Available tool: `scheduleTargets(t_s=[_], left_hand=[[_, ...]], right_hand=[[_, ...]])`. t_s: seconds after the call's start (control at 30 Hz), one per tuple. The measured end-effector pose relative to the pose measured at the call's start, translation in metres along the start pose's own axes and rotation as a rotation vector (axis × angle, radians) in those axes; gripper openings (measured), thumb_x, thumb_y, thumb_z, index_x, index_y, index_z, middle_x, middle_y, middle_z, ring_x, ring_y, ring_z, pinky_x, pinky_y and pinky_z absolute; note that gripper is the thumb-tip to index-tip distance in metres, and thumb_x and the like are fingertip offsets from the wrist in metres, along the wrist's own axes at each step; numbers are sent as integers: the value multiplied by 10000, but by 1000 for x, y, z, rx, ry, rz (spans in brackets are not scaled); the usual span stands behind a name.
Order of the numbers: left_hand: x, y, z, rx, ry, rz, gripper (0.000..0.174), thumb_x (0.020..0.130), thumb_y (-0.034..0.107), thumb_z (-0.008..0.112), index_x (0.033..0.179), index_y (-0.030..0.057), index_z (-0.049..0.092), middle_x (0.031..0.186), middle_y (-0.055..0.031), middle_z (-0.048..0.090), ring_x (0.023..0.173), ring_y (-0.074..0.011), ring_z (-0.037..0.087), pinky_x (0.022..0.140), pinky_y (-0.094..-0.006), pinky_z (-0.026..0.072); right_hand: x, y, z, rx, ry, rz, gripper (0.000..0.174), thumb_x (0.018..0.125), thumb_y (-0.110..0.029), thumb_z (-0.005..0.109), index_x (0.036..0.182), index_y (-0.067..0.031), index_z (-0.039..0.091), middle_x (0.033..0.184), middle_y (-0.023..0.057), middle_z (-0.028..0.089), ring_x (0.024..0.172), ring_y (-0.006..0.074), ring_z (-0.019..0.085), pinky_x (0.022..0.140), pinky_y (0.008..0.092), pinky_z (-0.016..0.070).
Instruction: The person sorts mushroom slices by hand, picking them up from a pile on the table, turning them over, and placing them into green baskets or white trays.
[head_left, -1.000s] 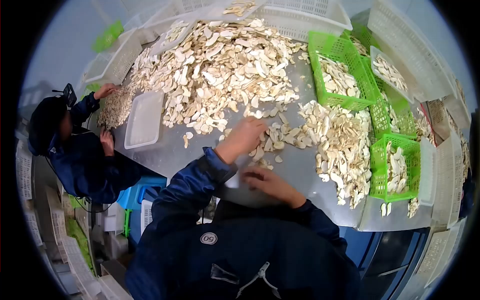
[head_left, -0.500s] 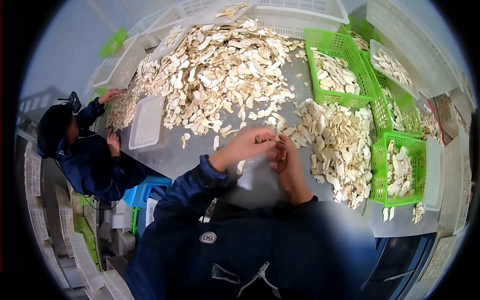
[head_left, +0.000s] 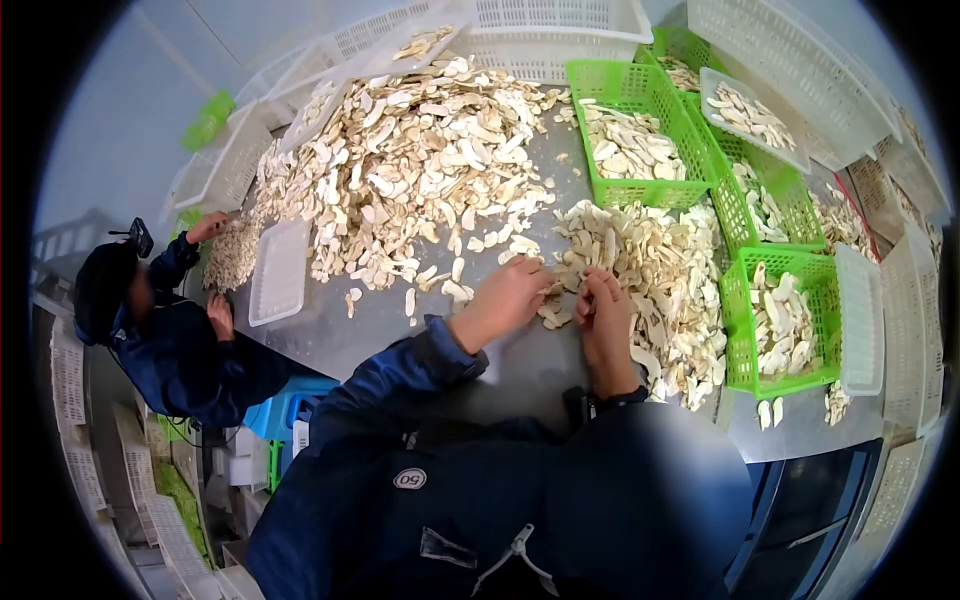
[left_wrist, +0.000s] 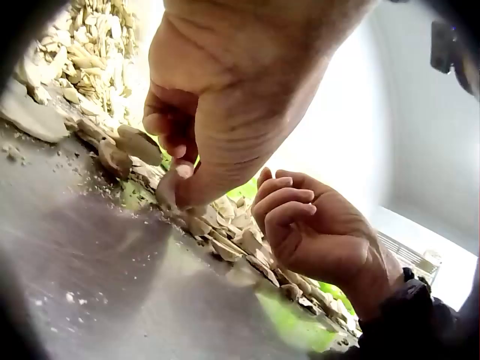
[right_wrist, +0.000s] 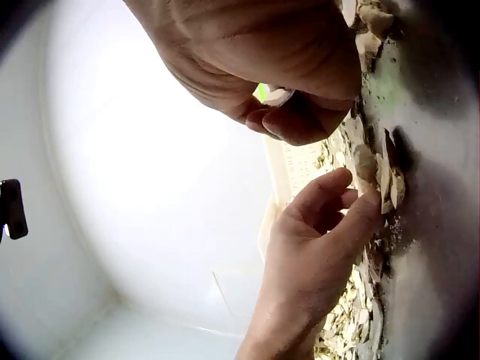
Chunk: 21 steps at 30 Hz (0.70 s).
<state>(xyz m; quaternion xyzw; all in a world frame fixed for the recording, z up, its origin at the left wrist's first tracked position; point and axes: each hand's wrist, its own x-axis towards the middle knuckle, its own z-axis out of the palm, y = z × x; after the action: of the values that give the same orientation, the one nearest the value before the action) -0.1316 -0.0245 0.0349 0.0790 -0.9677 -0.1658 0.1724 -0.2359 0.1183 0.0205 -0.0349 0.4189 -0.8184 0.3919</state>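
My left hand (head_left: 508, 297) reaches down to the front edge of a heap of pale sliced mushrooms (head_left: 670, 270). Its thumb and forefinger pinch a mushroom slice (left_wrist: 166, 187) low over the metal table (head_left: 400, 325). To its right, my right hand (head_left: 606, 325) hovers near the same heap, its fingers loosely curled. No slice shows in that palm in the left wrist view. A loose slice (right_wrist: 365, 161) lies just beyond the left fingertips in the right wrist view.
A larger pile of mushroom slices (head_left: 420, 160) covers the table's far side. Green baskets (head_left: 780, 325) holding slices line the right. An upturned white tray (head_left: 280, 270) lies left, near another person (head_left: 180, 330) handling small pieces. White crates (head_left: 550, 40) stand along the back.
My left hand went from the slices to my right hand, where the two met, then back out to the heap. My right hand has risen and shifted rightward. The view has turned slightly.
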Motion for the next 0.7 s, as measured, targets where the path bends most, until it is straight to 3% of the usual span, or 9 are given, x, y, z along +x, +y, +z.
scheduleTargets(t_s=[0.17,0.27,0.37,0.57,0.7], left_hand=[[0,1,-9,-229,41,-203,271,782,86,673,1052,60,661,813,-87,635,744,-281,621,656,-361,505],[-5,8,-17,-468,70,-353,249,800,92,674,1045,50,656,809,-96,631,709,-272,610,625,-345,485],[-9,12,-19,-462,91,-284,250,803,74,664,1051,49,660,804,-101,624,689,-266,604,607,-348,480],[-13,30,-30,-286,111,-172,297,792,35,657,1089,44,659,810,-117,618,683,-275,598,605,-338,478],[-20,29,-26,-407,174,-249,340,808,51,658,1146,38,633,862,-111,651,647,-234,599,595,-314,477]], right_hand=[[-3,1,0,-133,-96,35,152,954,-164,577,1067,-63,593,720,-30,494,569,60,447,511,212,366],[-1,10,-1,-306,-71,-40,172,947,-168,601,1081,-59,597,699,-36,510,578,44,461,512,201,367],[0,17,2,-561,-58,-219,194,910,-192,659,1027,-39,638,706,-34,556,559,24,461,489,206,350],[-2,13,3,-733,-39,-125,177,892,-194,680,984,-49,639,721,-44,565,566,10,442,496,198,342],[3,21,-3,-624,21,-183,176,915,-203,656,994,-48,633,760,-33,576,579,16,438,504,202,343]])
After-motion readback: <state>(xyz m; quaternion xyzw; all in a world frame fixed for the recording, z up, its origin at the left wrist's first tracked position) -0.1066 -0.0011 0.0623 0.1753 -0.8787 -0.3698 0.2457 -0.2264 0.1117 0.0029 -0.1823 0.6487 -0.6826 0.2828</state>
